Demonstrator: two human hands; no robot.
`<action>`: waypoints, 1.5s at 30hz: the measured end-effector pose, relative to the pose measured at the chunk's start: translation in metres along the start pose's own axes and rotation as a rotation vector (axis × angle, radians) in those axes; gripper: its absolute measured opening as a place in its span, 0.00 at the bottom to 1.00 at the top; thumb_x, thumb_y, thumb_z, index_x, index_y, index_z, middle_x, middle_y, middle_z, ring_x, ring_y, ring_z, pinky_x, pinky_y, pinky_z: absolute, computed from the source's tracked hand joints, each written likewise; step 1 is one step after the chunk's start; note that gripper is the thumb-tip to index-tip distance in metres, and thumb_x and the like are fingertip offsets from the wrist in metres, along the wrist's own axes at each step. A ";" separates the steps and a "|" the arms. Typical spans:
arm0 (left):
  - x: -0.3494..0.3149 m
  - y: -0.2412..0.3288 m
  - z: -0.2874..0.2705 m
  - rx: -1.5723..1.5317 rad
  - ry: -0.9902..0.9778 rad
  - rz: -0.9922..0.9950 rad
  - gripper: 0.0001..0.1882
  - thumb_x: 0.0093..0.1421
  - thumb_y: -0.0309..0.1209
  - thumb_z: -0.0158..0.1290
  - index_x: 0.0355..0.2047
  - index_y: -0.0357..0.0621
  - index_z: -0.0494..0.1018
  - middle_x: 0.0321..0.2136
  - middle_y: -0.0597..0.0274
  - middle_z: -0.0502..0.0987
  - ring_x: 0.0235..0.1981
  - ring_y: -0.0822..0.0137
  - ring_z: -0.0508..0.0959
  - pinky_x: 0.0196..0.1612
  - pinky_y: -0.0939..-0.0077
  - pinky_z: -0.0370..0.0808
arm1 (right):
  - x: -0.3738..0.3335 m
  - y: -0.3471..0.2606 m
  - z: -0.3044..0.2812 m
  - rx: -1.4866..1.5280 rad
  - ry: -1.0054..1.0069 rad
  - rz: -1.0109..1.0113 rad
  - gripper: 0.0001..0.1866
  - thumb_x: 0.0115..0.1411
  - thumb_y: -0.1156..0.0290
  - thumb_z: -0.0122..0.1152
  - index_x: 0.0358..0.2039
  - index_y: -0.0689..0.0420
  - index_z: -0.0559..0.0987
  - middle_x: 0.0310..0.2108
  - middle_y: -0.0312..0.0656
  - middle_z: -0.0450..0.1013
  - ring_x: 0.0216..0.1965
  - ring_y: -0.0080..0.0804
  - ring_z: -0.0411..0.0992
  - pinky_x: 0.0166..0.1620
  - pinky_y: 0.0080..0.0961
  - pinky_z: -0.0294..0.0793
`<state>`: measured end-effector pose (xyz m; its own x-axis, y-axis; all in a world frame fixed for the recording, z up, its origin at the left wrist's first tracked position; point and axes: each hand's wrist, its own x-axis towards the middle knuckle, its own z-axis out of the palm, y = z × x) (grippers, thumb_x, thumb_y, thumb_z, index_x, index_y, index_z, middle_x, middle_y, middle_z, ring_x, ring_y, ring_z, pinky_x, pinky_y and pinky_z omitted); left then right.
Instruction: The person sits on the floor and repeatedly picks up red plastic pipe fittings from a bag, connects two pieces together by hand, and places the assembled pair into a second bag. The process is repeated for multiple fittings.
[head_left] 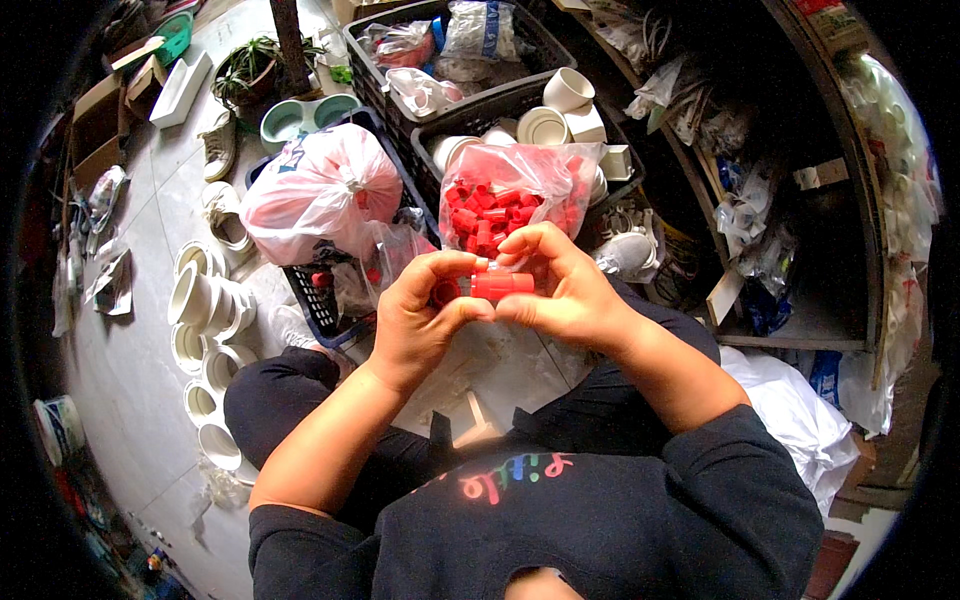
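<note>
Fitting (503, 286) between left hand (418, 312) and right hand (578, 300), thumb and fingers of both clamped on it. Bag (548, 162) just beyond: many red pieces (490, 212) left; done count, can't tell.

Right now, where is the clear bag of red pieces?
In the head view, the clear bag is above centre, beyond the left hand and right hand, to the right of the tied white bag.

Worn behind the fingers (558, 248) was a black T-shirt (600, 510) with short sleeves (735, 475) and curly chest lettering (515, 478) in pink, orange, green and blue. Black trousers (285, 395) showed to the left and right of the fingers.
</note>
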<state>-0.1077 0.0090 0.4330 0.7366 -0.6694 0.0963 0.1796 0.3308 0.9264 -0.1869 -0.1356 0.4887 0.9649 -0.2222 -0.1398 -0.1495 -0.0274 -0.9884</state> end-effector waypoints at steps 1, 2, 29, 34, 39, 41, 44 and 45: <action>-0.001 0.000 -0.002 0.075 -0.012 -0.033 0.20 0.41 0.26 0.62 0.36 0.39 0.71 0.34 0.64 0.73 0.34 0.76 0.71 0.36 0.85 0.66 | 0.000 0.003 0.000 0.004 -0.009 -0.052 0.15 0.56 0.61 0.52 0.38 0.57 0.66 0.29 0.34 0.66 0.24 0.17 0.67 0.27 0.15 0.68; -0.001 0.000 -0.002 0.072 -0.017 -0.018 0.20 0.41 0.26 0.62 0.36 0.39 0.71 0.34 0.64 0.73 0.34 0.75 0.71 0.37 0.85 0.66 | 0.000 0.005 0.000 0.008 -0.018 -0.105 0.15 0.55 0.63 0.55 0.39 0.57 0.66 0.30 0.34 0.66 0.26 0.18 0.67 0.29 0.15 0.69; -0.001 -0.004 -0.005 0.346 -0.076 0.160 0.22 0.36 0.35 0.63 0.33 0.41 0.71 0.33 0.60 0.75 0.30 0.67 0.73 0.32 0.79 0.70 | -0.010 0.004 0.005 0.236 -0.058 0.220 0.21 0.53 0.63 0.57 0.44 0.57 0.62 0.30 0.37 0.69 0.24 0.20 0.68 0.26 0.18 0.69; -0.002 -0.002 -0.005 0.367 -0.073 0.133 0.22 0.36 0.36 0.63 0.32 0.41 0.71 0.32 0.60 0.75 0.30 0.66 0.73 0.33 0.78 0.70 | -0.008 0.003 -0.007 0.380 -0.093 0.437 0.18 0.53 0.65 0.58 0.41 0.56 0.64 0.30 0.37 0.70 0.23 0.21 0.68 0.26 0.16 0.68; -0.001 -0.005 -0.007 0.409 -0.084 0.186 0.22 0.36 0.36 0.63 0.32 0.42 0.71 0.31 0.61 0.75 0.29 0.65 0.73 0.32 0.77 0.69 | -0.009 0.007 0.006 0.267 -0.015 0.352 0.18 0.55 0.59 0.54 0.40 0.57 0.66 0.29 0.37 0.70 0.20 0.20 0.67 0.21 0.15 0.66; -0.001 -0.005 -0.007 0.428 -0.088 0.194 0.22 0.36 0.36 0.63 0.32 0.42 0.71 0.31 0.61 0.75 0.28 0.65 0.73 0.31 0.76 0.69 | -0.010 0.003 0.006 0.285 -0.027 0.338 0.20 0.55 0.57 0.54 0.41 0.57 0.66 0.29 0.36 0.69 0.22 0.20 0.67 0.23 0.15 0.67; -0.003 -0.004 -0.007 0.426 -0.092 0.175 0.22 0.36 0.36 0.63 0.32 0.43 0.71 0.31 0.61 0.75 0.28 0.65 0.73 0.31 0.76 0.69 | -0.007 -0.002 -0.011 0.494 -0.177 0.576 0.18 0.52 0.67 0.59 0.41 0.57 0.65 0.30 0.35 0.70 0.29 0.21 0.69 0.30 0.17 0.68; -0.003 -0.004 -0.008 0.418 -0.092 0.173 0.22 0.36 0.36 0.63 0.32 0.43 0.71 0.31 0.61 0.75 0.28 0.65 0.73 0.31 0.76 0.69 | -0.009 0.009 -0.010 0.521 -0.159 0.573 0.17 0.53 0.66 0.57 0.41 0.57 0.66 0.30 0.35 0.70 0.28 0.20 0.69 0.30 0.17 0.69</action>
<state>-0.1057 0.0146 0.4261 0.6683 -0.6906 0.2765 -0.2331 0.1586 0.9594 -0.1991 -0.1432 0.4814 0.7933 0.0790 -0.6037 -0.5500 0.5180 -0.6551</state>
